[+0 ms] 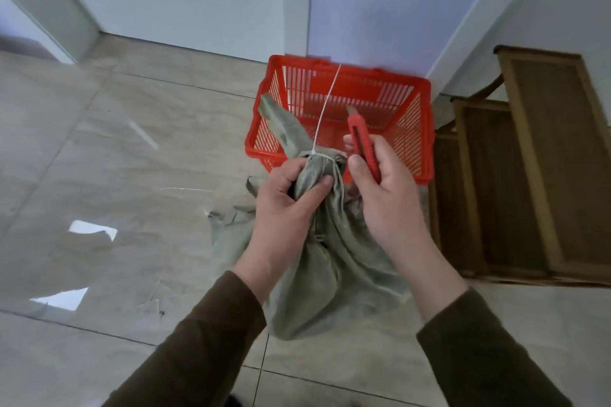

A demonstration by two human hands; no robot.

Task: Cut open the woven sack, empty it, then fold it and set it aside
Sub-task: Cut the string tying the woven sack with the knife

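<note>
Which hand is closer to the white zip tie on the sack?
Left. The left hand grips the sack neck directly beneath the zip tie, touching it. The right hand holds the red utility knife slightly to its right.

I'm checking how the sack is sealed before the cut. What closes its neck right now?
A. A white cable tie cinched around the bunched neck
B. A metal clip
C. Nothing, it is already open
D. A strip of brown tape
A: a white cable tie is cinched around the bunched neck of the sack, just above the left hand, its long tail sticking up in front of the red basket.
</note>
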